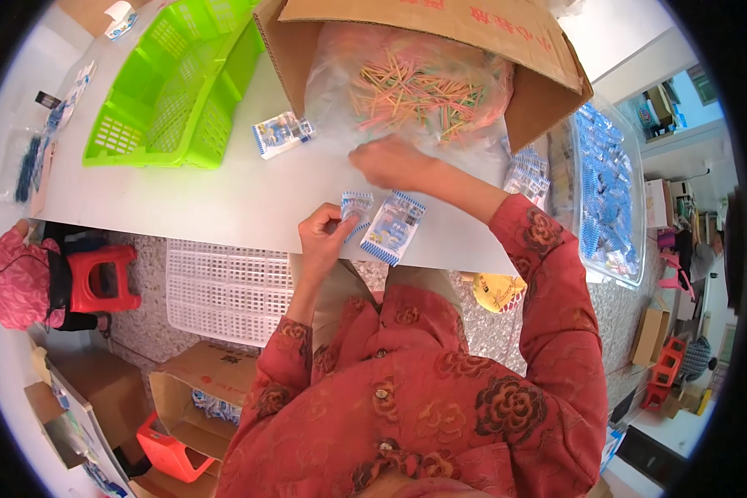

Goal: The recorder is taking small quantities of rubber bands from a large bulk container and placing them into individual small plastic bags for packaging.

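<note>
The left hand (320, 230) has its fingers pinched on a small packet (356, 204) over the counter (253, 195); probably light, soft, slippery, best held by its striped edge. The right hand's (390, 163) grip I cannot tell.

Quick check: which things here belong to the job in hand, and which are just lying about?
Probably part of it:
packet held in the left hand
second packet beside it
coloured sticks in the cardboard box, near the right hand

Probably just lying about:
green basket
red stool at left
white crate
</note>
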`<state>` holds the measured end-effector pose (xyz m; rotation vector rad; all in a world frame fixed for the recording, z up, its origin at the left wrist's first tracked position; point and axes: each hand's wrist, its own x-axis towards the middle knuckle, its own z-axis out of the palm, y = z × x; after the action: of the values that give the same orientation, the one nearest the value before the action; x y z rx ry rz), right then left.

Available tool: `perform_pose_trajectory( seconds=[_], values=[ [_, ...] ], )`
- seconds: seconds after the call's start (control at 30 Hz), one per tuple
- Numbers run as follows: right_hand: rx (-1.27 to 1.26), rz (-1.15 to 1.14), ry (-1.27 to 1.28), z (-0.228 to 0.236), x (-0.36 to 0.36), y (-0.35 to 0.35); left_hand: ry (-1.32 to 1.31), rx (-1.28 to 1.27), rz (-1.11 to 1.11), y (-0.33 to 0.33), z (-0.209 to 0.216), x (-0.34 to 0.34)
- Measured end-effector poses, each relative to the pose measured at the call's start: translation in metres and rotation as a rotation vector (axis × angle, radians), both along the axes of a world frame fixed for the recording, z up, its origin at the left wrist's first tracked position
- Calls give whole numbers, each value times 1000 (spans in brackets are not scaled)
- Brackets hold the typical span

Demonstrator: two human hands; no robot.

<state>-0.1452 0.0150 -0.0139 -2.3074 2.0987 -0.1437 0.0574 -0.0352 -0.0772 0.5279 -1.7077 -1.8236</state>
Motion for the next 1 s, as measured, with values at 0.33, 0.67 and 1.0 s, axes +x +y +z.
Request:
perform_pose_trajectory(
  seconds=[0.33,0.67,1.0],
  values=[
    [-358,-465,-343,7,-122,-32,-47,-35,-58,3,0,-1],
    [-28,-280,-311,8,-99,-25,-13,-73,-20,2,-2,0],
    [66,-324,-322,1,-90,-14,-51,-87,-61,2,4,-1]
  ],
)
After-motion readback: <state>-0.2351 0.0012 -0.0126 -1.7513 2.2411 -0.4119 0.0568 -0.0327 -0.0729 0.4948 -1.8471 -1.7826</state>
